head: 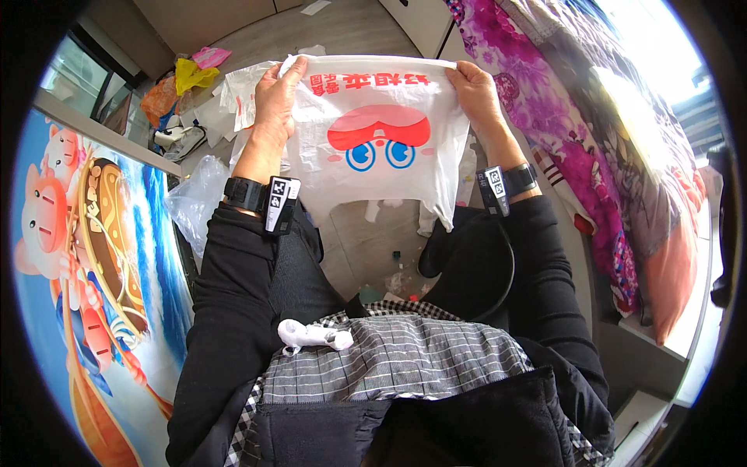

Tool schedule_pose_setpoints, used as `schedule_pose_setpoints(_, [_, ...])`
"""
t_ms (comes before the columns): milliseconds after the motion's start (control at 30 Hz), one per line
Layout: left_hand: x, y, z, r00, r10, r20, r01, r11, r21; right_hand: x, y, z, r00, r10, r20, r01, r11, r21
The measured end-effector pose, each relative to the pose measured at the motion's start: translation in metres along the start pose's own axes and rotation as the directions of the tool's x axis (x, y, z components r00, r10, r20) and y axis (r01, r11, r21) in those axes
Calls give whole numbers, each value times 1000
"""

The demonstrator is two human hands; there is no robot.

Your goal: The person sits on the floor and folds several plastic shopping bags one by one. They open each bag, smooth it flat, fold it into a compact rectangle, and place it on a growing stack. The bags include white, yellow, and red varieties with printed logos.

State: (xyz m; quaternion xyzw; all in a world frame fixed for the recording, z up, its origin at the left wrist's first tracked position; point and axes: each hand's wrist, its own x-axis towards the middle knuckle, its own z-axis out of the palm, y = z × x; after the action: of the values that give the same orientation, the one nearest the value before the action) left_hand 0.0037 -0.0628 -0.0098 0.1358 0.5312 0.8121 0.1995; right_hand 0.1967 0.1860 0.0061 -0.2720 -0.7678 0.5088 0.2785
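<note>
A white plastic carrier bag [373, 184] is stretched flat between my two hands, its printed face with blue eyes and red lettering upside down to me. My left hand [279, 96] pinches the bag's far left corner. At the far right corner my right hand [475, 90] grips it between thumb and fingers. The handle end of the bag hangs towards my knees. A small knotted white plastic bundle [315, 337] rests on the checked apron [408, 356] over my lap.
Crumpled plastic bags, among them a yellow one [195, 76], lie on the floor at the far left. A clear plastic bag [201, 198] is beside my left leg. A bed with a purple floral cover [548, 134] borders the right. Small scraps [397, 283] litter the floor between my feet.
</note>
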Motion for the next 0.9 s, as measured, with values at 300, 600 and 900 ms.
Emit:
schedule_pose_setpoints(300, [7, 9, -13, 977, 174, -120, -167, 984, 65, 2, -3, -6, 994, -89, -64, 88, 996, -5])
schedule_pose_setpoints(600, [15, 21, -28, 956, 177, -234, -162, 984, 80, -3, 6, -10, 988, 99, 119, -129, 949, 286])
schedule_pose_setpoints(900, [16, 17, -33, 978, 123, -166, -152, 973, -175, -4, -7, -13, 919, -121, -375, 175, 978, 112])
